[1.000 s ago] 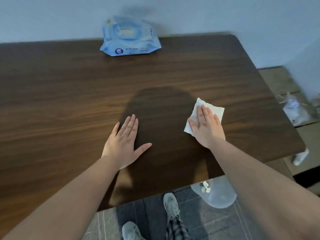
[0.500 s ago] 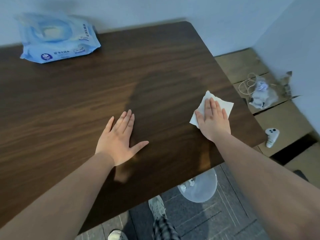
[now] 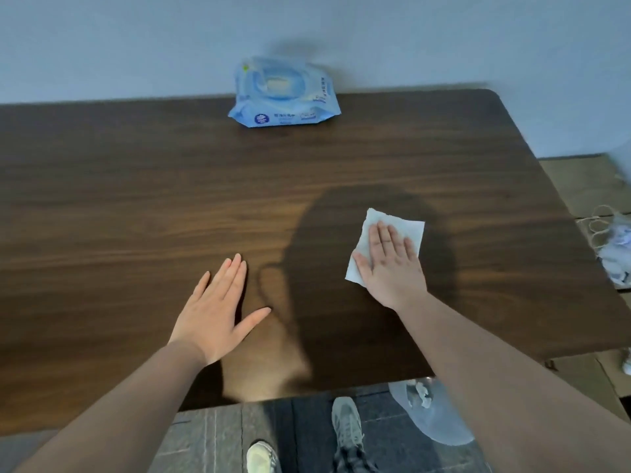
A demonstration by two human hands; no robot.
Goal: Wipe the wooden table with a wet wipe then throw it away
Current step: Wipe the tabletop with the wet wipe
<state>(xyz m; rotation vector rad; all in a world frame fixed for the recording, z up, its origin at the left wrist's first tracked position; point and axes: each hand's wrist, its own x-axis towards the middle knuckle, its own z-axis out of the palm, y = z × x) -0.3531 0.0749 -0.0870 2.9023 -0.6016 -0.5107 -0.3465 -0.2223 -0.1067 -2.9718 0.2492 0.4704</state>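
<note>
A dark brown wooden table (image 3: pixel 136 199) fills most of the view. A white wet wipe (image 3: pixel 408 228) lies spread flat on it, right of the middle and toward the near side. My right hand (image 3: pixel 389 268) presses palm down on the wipe with its fingers straight and together, covering the wipe's lower half. My left hand (image 3: pixel 215 312) rests flat on the bare wood to the left, holding nothing, with its thumb spread out.
A blue pack of wet wipes (image 3: pixel 283 93) lies at the table's far edge against the wall. Under the near edge a clear plastic bag (image 3: pixel 433 418) holds crumpled white scraps, next to my shoes (image 3: pixel 346 421). Cardboard (image 3: pixel 580 179) and a small bag (image 3: pixel 614 247) lie on the floor at right.
My right hand has slid the wipe back leftward, away from the table's right edge. My left hand has stayed flat in place. The view has swung back to the left.
</note>
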